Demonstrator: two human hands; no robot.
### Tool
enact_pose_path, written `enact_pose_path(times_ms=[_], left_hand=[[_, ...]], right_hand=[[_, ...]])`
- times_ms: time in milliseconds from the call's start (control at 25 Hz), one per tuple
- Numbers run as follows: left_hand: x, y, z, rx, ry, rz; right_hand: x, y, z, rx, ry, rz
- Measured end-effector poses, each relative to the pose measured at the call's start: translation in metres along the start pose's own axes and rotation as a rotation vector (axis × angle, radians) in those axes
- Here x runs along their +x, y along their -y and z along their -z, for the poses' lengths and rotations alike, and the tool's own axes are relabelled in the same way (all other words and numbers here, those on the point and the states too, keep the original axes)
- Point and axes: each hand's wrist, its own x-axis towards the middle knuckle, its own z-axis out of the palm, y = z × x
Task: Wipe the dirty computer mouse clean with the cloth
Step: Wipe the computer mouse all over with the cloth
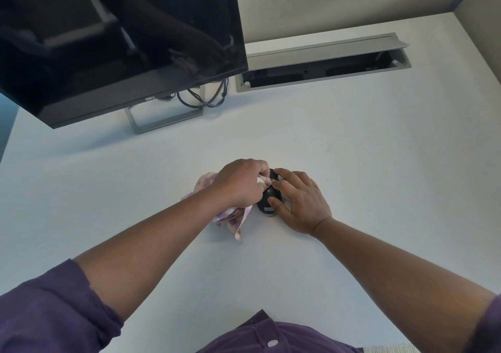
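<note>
A black computer mouse (268,199) lies on the white desk (366,163) near the middle. My right hand (301,202) holds it from the right side, thumb on its near end and fingers over its far end. My left hand (240,183) is closed on a bunched white and purple patterned cloth (234,217) and presses a fold of it against the mouse's left front. The rest of the cloth trails under my left wrist onto the desk. Much of the mouse is hidden by both hands.
A black monitor (116,38) on a grey stand (162,121) fills the upper left, with cables (203,97) behind it. An open grey cable tray (322,65) is set into the desk at the back. A partition wall stands along the right edge.
</note>
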Motion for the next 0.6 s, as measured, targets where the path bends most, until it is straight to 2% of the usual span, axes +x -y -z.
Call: enact_pose_path(times_ms=[400,600], left_hand=[[-0.029,-0.004,-0.007,-0.128,0.02,0.018],[-0.044,0.001,0.006,-0.379,0.034,0.115]], right_hand=[[-0.001,0.002,0.001,0.002,-0.004,-0.015],[0.0,0.005,0.012,0.144,0.066,-0.061]])
